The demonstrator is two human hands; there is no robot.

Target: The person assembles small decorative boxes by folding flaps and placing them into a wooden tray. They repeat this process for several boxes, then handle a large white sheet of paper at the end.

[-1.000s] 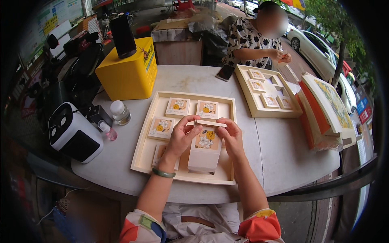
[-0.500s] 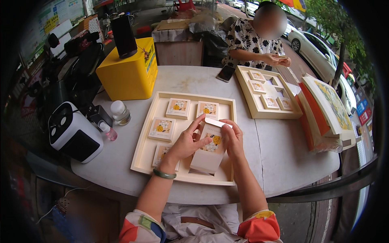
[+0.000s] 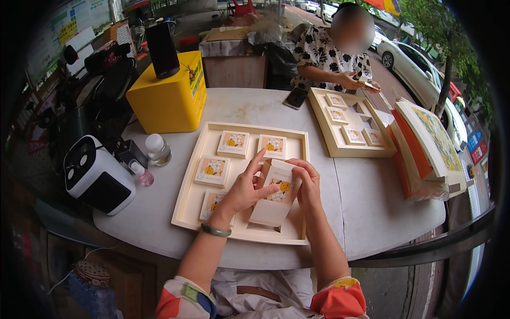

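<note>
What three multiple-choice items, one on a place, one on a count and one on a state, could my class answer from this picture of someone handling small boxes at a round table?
1. Where does the yellow box stand?
A. Far left of the table
B. Inside the tray
C. On the floor

2. How many small boxes lie flat in the near cream tray?
A. Two
B. Four
C. Seven

3. How is the small carton held?
A. Lying untouched in a slot
B. Between the left hand and right hand, above the tray
C. By the left hand alone

Answers:
1 A, it sits beyond the tray near the table's left edge.
2 B, four lie in slots.
3 B, both hands grip it.
</note>
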